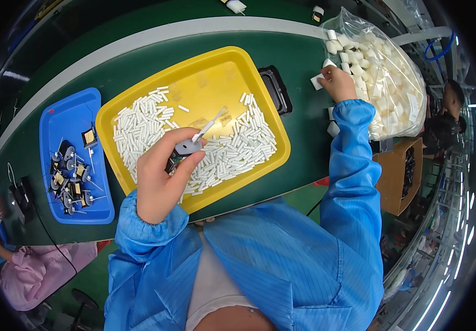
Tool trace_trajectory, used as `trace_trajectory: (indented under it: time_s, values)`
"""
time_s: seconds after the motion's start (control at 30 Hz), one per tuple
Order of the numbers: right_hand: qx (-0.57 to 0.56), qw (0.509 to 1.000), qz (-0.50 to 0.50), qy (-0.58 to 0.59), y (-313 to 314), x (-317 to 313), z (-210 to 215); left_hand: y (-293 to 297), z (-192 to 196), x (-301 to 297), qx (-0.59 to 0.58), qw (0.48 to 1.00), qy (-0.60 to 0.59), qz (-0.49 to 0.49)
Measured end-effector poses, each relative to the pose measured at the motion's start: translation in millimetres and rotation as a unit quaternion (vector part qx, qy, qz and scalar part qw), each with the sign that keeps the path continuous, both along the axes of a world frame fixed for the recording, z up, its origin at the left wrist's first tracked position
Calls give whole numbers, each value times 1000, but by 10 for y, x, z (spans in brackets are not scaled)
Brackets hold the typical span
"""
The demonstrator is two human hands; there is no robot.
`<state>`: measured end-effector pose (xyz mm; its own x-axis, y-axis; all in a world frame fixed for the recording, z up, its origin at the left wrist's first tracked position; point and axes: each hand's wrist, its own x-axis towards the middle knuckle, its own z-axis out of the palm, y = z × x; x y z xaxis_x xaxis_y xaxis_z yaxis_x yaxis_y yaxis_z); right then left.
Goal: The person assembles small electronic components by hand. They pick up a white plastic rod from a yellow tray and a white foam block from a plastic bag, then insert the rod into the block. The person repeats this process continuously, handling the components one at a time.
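Green table (pixel 307 132) under both grips, in head view. On transparent bag (pixel 350 23), just to the right of right grip, pale patch (pixel 412 105) like a label, too small for reading. Around left grip, yellow tray (pixel 205 80) with many small white cylinders (pixel 243 135); further left, blue tray (pixel 56 117) with dark parts (pixel 68 160). Between yellow rim and right grip, strip of green surface; beyond both grips, pale curved border (pixel 194 26). Left hand (pixel 163 168): bent over the cylinders, pinching grey round part (pixel 187 147) with thin pin (pixel 217 117) pointing up-right. Right hand (pixel 339 84): stretched forward, pinching white foam piece (pixel 316 82) beside bag.
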<state>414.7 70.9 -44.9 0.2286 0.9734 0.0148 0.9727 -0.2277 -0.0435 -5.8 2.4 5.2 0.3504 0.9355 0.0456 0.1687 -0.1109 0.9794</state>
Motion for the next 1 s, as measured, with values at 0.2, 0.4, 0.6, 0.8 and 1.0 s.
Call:
trace_trajectory:
  time_s: [0.2, 0.4, 0.6, 0.8, 1.0]
  values:
    - [43, 882, 1, 469, -253, -876, 626, -45, -68, -40, -71, 991, -110, 27]
    - [125, 673, 169, 710, -506, -1967, 689, 59, -4, 4, 14, 982, -186, 6]
    - [204, 597, 112, 768, -677, -2429, 384, -3, 70, 54, -78, 974, -208, 53]
    - [212, 614, 124, 750, -721, -2557, 399, 42, 57, 195, 16, 993, -80, 79]
    - [163, 746, 210, 610, -624, -2285, 401, 104, 91, 253, 1, 999, -50, 7]
